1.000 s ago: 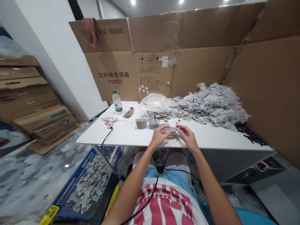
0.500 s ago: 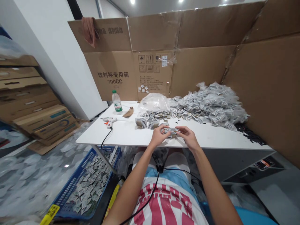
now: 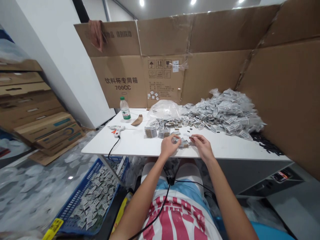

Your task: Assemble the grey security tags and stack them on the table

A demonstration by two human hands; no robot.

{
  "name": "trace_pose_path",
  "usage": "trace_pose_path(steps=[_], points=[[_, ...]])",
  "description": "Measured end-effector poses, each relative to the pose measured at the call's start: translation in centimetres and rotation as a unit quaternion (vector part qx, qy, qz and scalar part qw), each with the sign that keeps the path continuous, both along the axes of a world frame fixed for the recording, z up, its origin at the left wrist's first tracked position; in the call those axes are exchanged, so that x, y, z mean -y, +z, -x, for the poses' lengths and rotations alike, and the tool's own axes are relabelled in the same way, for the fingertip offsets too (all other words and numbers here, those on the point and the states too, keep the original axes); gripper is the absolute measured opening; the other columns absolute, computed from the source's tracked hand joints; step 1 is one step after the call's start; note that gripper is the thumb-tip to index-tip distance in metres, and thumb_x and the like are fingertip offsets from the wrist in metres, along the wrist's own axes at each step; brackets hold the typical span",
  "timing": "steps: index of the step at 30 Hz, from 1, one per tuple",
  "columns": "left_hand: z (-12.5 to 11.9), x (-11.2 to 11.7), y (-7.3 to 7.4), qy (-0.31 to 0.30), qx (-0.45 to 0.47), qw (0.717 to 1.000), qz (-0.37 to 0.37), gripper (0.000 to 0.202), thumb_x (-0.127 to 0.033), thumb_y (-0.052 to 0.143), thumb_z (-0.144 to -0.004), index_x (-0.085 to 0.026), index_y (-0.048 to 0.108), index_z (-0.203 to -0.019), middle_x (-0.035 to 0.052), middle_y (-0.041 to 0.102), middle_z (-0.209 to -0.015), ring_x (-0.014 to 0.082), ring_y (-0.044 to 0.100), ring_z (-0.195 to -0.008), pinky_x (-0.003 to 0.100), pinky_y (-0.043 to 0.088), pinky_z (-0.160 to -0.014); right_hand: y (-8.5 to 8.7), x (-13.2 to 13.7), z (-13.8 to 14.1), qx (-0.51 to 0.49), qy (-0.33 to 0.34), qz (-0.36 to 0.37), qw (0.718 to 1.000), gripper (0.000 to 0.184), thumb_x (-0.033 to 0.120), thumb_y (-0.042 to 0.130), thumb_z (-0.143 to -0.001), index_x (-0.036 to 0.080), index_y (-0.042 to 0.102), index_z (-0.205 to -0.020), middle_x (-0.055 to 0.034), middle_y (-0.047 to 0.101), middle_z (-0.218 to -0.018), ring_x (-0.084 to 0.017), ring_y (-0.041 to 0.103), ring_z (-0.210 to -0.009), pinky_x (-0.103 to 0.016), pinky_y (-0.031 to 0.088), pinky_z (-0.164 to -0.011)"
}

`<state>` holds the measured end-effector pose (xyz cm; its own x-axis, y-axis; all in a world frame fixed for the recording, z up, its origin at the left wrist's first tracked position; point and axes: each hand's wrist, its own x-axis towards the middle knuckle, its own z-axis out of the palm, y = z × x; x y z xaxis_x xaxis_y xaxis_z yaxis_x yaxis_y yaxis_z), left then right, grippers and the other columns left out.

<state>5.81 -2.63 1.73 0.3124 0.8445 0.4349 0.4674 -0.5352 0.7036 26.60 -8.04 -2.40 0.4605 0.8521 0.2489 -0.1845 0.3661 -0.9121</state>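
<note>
My left hand (image 3: 170,146) rests at the left side of a low pile of flat grey-white slotted pieces (image 3: 184,144) near the table's front edge. Its thumb and fingers are curved and apart, with the fingertips by the pile. To the right, my right hand (image 3: 203,146) pinches a small flat slotted piece (image 3: 190,136) between thumb and fingers, just above the pile; the fingers partly cover it. Behind my left hand stand two neat stacks of the same pieces, a left stack (image 3: 151,132) and a right stack (image 3: 163,133).
Bagged pieces (image 3: 232,111) are heaped at the back right, beside black parts (image 3: 268,143). A glue gun (image 3: 117,130), a bottle (image 3: 125,109) and a brown curved piece (image 3: 137,120) lie or stand left. Below is a blue basket (image 3: 72,203) of pieces; cardboard (image 3: 212,70) walls the table.
My right hand has drawn slightly right off the pile and now has a flat piece in its fingertips. My left hand stays at the pile's left side.
</note>
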Motion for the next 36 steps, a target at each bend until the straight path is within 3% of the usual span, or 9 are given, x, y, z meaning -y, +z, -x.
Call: trace_pose_path(steps=[15,36], points=[[-1.1,-0.3,0.1,0.04,-0.059,0.996,0.051,0.032,-0.059,0.079,-0.083,-0.027,0.076,-0.077,0.0033,0.075,-0.078,0.0227,0.067,-0.077,0.029,0.04,-0.069,0.9,0.6,0.4,0.053,0.041,0.02,0.998,0.039,0.056,0.088,-0.081,0.026,0.076,-0.103,-0.0067,0.078,-0.112,-0.029,0.076,-0.111,-0.043,0.057,-0.099],[-1.3,-0.6,-0.2,0.039,-0.087,0.994,0.044,0.019,-0.047,0.079,-0.082,-0.028,0.077,-0.08,0.0038,0.077,-0.082,0.0248,0.069,-0.082,0.03,0.042,-0.07,0.7,0.6,0.3,0.082,0.043,0.041,0.995,0.044,0.059,0.088,-0.08,0.025,0.076,-0.105,-0.0079,0.079,-0.11,-0.031,0.074,-0.11,-0.048,0.056,-0.102]])
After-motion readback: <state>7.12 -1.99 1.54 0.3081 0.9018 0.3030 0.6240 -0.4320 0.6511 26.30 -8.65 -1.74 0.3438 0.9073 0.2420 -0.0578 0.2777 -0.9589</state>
